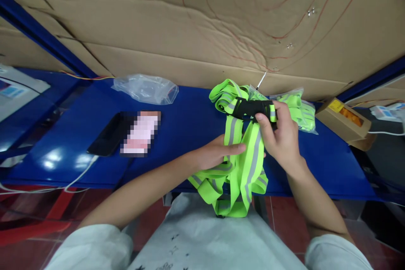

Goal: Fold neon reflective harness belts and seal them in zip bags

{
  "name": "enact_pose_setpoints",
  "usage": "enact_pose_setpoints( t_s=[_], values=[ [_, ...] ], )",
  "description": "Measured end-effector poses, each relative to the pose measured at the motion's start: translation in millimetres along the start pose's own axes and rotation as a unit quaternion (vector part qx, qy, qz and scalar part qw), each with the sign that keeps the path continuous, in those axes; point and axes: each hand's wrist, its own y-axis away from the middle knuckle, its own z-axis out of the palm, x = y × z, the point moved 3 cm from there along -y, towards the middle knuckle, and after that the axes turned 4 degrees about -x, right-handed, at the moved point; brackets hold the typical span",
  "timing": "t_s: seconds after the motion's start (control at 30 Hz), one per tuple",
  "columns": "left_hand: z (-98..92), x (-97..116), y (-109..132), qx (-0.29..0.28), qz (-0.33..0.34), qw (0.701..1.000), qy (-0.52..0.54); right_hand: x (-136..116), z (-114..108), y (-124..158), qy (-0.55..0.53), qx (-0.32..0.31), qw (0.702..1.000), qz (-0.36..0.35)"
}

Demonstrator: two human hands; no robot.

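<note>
Over the near edge of the glossy blue tabletop (190, 126), both hands hold a neon yellow-green strap vest with grey reflective bands (243, 168). The right hand (281, 135) is closed, thumb and fingers pinching the black plastic buckle (249, 107) at the vest's top. The left hand (218, 152) is wrapped around the straps lower down, thumb laid across them. The lower loops hang off the table edge toward the lap.

As I judge it, those dangling loops cross one another, so a pull on the buckle could twist a strap or tighten a tangle. A slack pinch could let the buckle slip. A clear bag packed with more yellow-green straps (300, 109) lies just behind the right hand and could be dragged along.

Farther left lie a crumpled clear plastic bag (145, 88) and a black phone (107, 135); a small brown carton (343, 120) sits at the right. Corrugated cardboard sheets (190, 21) wall the back, and the floor (31, 219) is red.
</note>
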Motion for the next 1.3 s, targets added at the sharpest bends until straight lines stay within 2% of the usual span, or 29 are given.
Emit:
enact_pose_setpoints(
  t_s=[0.07,0.17,0.33,0.4,0.47,0.6,0.67,0.73,0.8,0.87,0.97,1.1,1.2,1.3],
  values=[
    [3.2,2,-1,0.026,0.018,0.999,-0.007,-3,3,0,0.032,-0.003,0.999,-0.021],
    [1.7,-4,-3,0.062,0.019,0.998,0.000,1,9,-2,0.013,-0.007,1.000,-0.008],
    [-6.5,-18,-6,0.039,-0.020,0.996,0.074,14,19,-2,-0.124,-0.007,0.991,0.051],
    [-9.7,-23,-6,0.016,-0.036,0.994,0.099,16,21,1,-0.124,-0.001,0.991,0.049],
    [-12.6,-26,-6,-0.005,-0.042,0.993,0.114,15,21,6,-0.076,0.010,0.997,0.013],
    [-13.2,-34,-1,-0.053,-0.063,0.987,0.137,8,13,11,-0.001,0.010,0.990,-0.139],
    [-10.2,-35,3,-0.089,-0.084,0.982,0.146,6,6,8,-0.006,-0.022,0.980,-0.198],
    [-8.7,-30,5,-0.101,-0.084,0.979,0.157,9,0,2,-0.009,-0.093,0.970,-0.223],
    [-10.3,-23,6,-0.084,-0.063,0.980,0.170,16,-4,-3,-0.005,-0.169,0.961,-0.220],
    [-13.5,-17,5,-0.066,-0.040,0.982,0.172,23,-5,-5,-0.003,-0.215,0.953,-0.214],
    [-18.3,-15,1,-0.051,-0.023,0.985,0.162,27,-3,-4,-0.001,-0.229,0.949,-0.216],
    [-22.5,-16,1,0.011,-0.008,0.992,0.123,23,-4,-3,-0.019,-0.239,0.950,-0.202],
    [-18.8,-13,4,0.030,-0.008,0.996,0.086,21,-6,-5,-0.090,-0.279,0.946,-0.139],
    [-14.4,-9,7,0.042,-0.012,0.997,0.063,27,1,-6,-0.171,-0.283,0.943,-0.033]
  ],
)
